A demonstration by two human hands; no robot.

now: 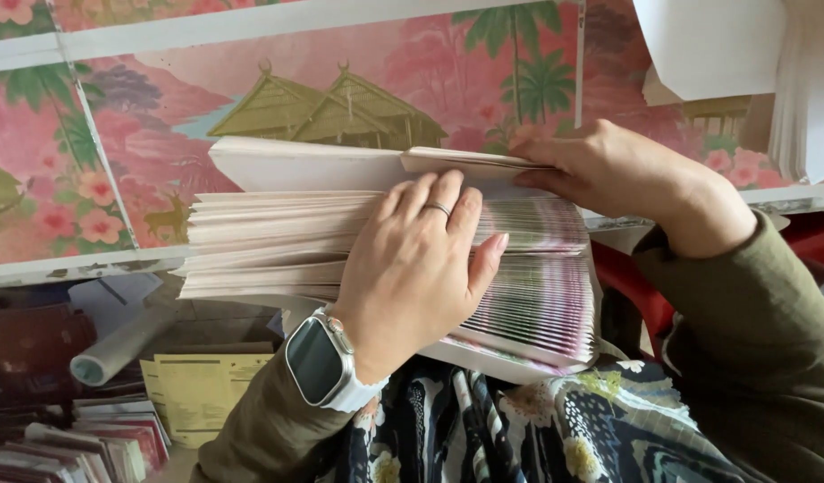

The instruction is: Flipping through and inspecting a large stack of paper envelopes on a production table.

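Note:
A thick stack of folded paper sheets with pink printed edges rests on my lap. My left hand, with a ring and a white-strapped smartwatch at the wrist, lies flat on the side of the stack, fingers spread over the sheet edges. My right hand presses down on the top sheet at the stack's right end, fingers bent over the fold. Both arms wear olive green sleeves.
Large pink printed panels with huts, palms and flowers stand behind the stack. White paper sheets hang at the top right. At lower left lie a rolled paper tube, yellow printed papers and several piled booklets.

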